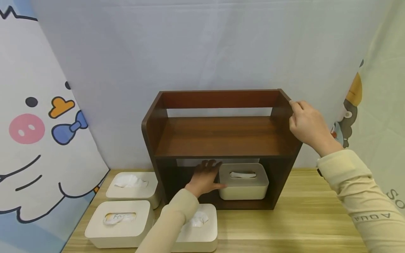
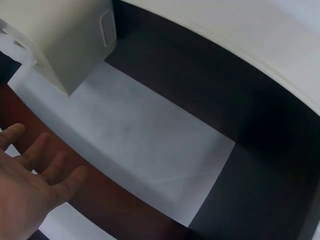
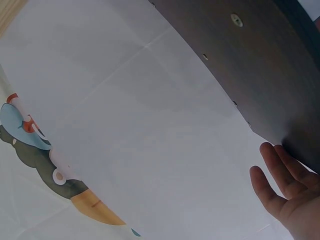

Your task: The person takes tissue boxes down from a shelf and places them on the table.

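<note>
A dark brown two-tier wooden shelf (image 1: 221, 137) stands upright on the table. In its lower compartment, toward the right side, sits a white tissue box (image 1: 243, 191) with tissue showing in its slot. My left hand (image 1: 205, 178) reaches into that compartment just left of the box, fingers spread. The left wrist view shows the fingers (image 2: 37, 150) apart from the box (image 2: 65, 45); whether the thumb touches it I cannot tell. My right hand (image 1: 308, 124) holds the upper edge of the right side panel. Its fingers (image 3: 282, 172) meet the panel (image 3: 250, 65) in the right wrist view.
Left of the shelf are two more tissue boxes (image 1: 120, 230) (image 1: 134, 191) on the wood-grain table (image 1: 313, 207). A further tissue box (image 1: 202, 239) lies before the shelf, partly behind my left sleeve. A white curtain (image 1: 221, 45) hangs behind.
</note>
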Tool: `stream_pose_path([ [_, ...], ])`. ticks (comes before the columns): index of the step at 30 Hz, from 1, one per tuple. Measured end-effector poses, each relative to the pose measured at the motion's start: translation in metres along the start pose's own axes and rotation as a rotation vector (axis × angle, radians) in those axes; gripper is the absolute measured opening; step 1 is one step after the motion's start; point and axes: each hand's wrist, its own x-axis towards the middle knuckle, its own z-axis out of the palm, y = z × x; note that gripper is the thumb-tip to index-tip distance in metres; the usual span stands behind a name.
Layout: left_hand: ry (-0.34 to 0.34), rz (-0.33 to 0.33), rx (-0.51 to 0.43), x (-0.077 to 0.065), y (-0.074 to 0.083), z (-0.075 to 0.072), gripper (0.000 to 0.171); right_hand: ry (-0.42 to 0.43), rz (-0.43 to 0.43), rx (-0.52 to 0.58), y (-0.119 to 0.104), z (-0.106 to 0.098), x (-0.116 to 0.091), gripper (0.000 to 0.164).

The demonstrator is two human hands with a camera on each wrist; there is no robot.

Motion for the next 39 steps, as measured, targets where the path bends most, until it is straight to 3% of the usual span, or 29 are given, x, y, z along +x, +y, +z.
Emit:
stream_pose_path([
  [11, -0.089, -0.053, -0.121, 0.019, 0.009, 0.016, 0.088, 0.025, -0.019, 0.006, 0.001, 0.0, -0.001, 0.042],
  [24, -0.058, -0.051, -0.189, 0.029, 0.018, 0.033, 0.087, 0.036, -0.032, -0.003, 0.002, 0.0, -0.002, 0.042],
  [34, -0.19, -0.102, -0.246, 0.035, 0.028, 0.042, 0.097, 0.033, -0.028, 0.008, 0.002, 0.001, -0.002, 0.042],
  [39, -0.205, -0.093, -0.22, 0.037, 0.029, 0.049, 0.098, 0.027, -0.031, 0.009, 0.002, 0.0, -0.002, 0.043],
])
